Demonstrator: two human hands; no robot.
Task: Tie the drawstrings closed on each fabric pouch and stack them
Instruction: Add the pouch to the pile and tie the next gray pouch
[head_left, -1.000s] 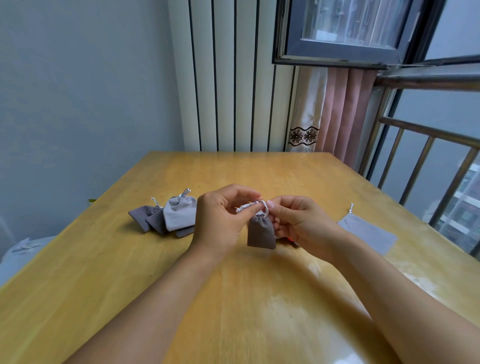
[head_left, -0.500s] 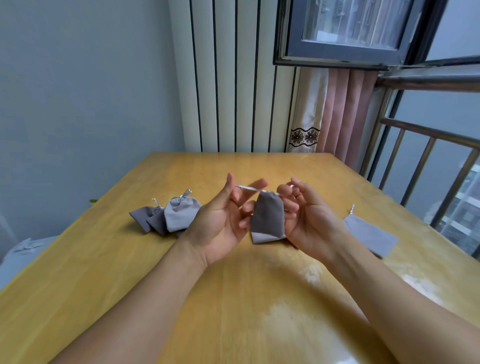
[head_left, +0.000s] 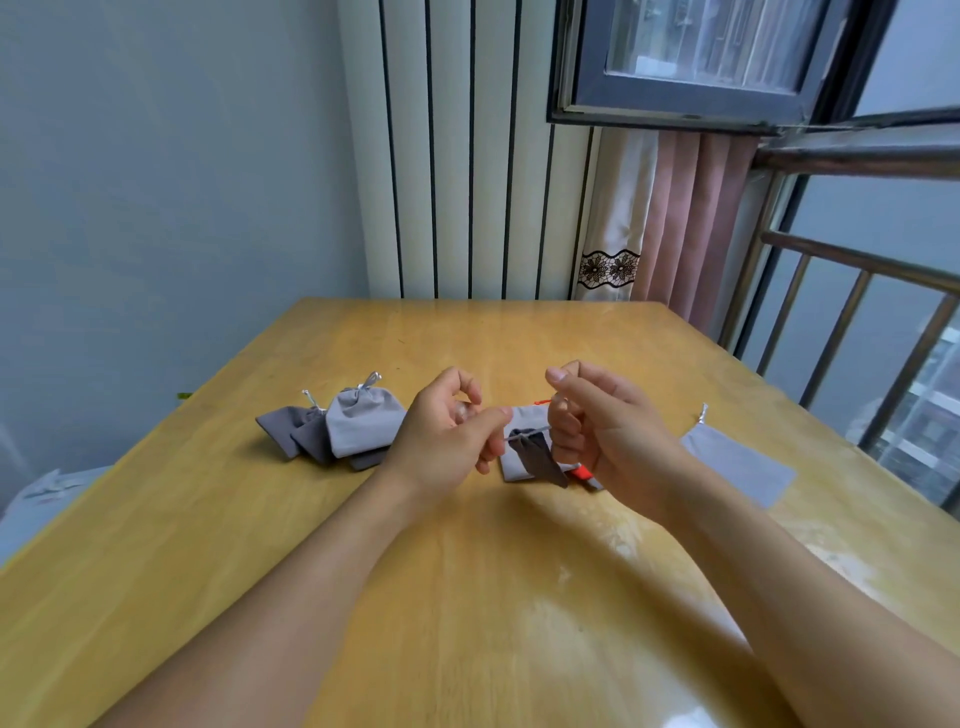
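1. The left hand (head_left: 447, 431) pinched one end of a silver drawstring (head_left: 530, 431); the right hand (head_left: 597, 431) gripped the other end.
2. A dark grey pouch (head_left: 537, 457) hung from that string between the hands, above the counter (head_left: 467, 597).
3. Beneath it lay a light grey pouch (head_left: 511, 462).
4. A pile of tied pouches (head_left: 337, 428) sat to the left, touching each other.
5. A flat pale pouch (head_left: 737, 467) lay to the right.

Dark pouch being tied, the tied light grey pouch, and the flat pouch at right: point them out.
Dark pouch (head_left: 540, 460), head view, hanging body.
Tied light grey pouch (head_left: 361, 423), head view, front face.
Flat pouch (head_left: 737, 467), head view, middle.
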